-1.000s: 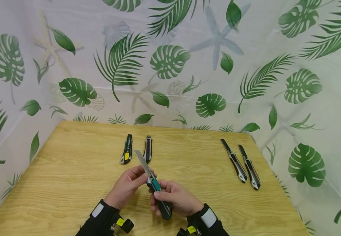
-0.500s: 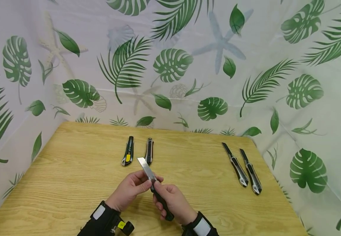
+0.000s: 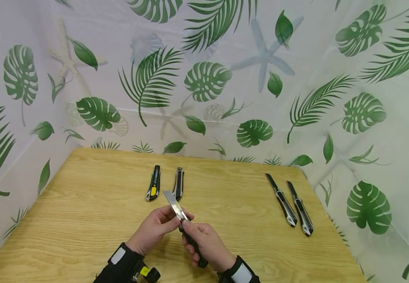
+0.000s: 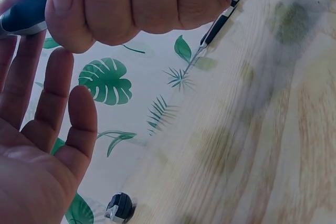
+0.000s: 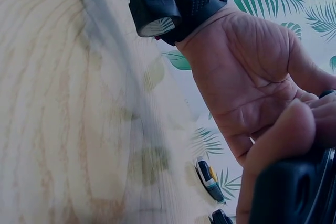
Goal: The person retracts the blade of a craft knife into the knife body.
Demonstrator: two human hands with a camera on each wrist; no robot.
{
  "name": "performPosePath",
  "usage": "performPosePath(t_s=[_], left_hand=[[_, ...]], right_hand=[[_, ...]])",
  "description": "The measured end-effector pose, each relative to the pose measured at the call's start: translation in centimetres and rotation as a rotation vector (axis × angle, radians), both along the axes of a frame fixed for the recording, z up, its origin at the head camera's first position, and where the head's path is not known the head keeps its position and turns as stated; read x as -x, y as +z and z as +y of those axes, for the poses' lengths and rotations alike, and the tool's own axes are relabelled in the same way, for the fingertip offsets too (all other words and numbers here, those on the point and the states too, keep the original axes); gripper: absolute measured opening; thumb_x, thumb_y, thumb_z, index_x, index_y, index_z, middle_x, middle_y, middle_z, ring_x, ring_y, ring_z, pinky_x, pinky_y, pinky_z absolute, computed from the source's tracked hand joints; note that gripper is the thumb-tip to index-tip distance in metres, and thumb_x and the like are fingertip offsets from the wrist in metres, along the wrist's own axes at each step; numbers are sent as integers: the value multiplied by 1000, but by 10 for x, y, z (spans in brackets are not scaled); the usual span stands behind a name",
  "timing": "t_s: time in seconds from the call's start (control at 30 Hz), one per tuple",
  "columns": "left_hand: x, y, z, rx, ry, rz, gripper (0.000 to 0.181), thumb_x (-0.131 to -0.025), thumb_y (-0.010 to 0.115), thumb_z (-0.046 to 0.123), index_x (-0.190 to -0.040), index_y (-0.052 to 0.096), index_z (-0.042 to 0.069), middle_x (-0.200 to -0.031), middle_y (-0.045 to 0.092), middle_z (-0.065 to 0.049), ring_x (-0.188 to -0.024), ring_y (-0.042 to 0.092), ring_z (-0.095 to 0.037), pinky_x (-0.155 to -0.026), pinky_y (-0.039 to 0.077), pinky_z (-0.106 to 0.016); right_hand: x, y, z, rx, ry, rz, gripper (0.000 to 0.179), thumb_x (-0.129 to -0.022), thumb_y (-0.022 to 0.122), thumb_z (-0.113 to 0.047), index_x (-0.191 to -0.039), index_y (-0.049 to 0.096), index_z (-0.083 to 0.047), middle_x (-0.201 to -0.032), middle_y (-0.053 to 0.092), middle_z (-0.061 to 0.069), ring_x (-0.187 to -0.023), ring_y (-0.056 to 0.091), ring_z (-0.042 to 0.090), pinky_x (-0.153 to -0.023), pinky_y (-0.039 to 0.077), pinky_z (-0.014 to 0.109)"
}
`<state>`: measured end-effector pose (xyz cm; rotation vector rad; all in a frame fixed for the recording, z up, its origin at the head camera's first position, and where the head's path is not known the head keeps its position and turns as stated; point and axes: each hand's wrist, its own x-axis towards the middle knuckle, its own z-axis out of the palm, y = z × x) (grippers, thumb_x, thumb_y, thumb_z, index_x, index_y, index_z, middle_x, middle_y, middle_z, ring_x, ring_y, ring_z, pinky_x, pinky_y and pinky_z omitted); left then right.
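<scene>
In the head view a utility knife (image 3: pixel 194 245) with a dark handle is held above the near middle of the table, its silver blade (image 3: pixel 171 199) extended and pointing up and left. My left hand (image 3: pixel 154 228) pinches it near the blade end with thumb and fingers. My right hand (image 3: pixel 209 243) grips the handle, thumb near the base of the blade and close to the left thumb. Fingers hide part of the handle. In the right wrist view, the dark handle end (image 5: pixel 283 192) shows close up.
Two utility knives, one with a yellow slider (image 3: pixel 153 191) and one silver and black (image 3: pixel 179 179), lie beyond the hands. At the right lie two knives with dark blades out, one farther left (image 3: pixel 285 206) and one nearer the edge (image 3: pixel 302 214). Leaf-printed cloth (image 3: pixel 218 133) backs the wooden table (image 3: pixel 84 220).
The held knife has turned in the hands, so its teal slider side no longer shows. My right thumb has moved up the handle toward the blade. The other knives lie as before.
</scene>
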<state>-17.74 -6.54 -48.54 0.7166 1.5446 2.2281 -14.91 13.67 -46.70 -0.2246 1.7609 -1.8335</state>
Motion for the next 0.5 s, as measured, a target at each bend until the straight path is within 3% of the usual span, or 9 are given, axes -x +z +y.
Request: performPosePath(t_s=[0.23,0.5], left_hand=[[-1,0,0,-9,16,-36,25,-107,52,13,-129,64,7,-124,70,-2,-127,56,-23,-111,32,-43],[-1,1,-1,-14,44,-66,25,-108,50,15,-127,67,15,-124,69,-1,-128,54,-24,-114,23,-51]], right_hand=[[-1,0,0,30,28,-12,56,-101,53,-57,-86,59,-4,-61,48,-2,-42,45,10,-40,44,26],[0,-3,1,120,62,-19,47,-104,51,-51,-99,59,-5,-66,47,-2,-47,46,9,-43,45,25]])
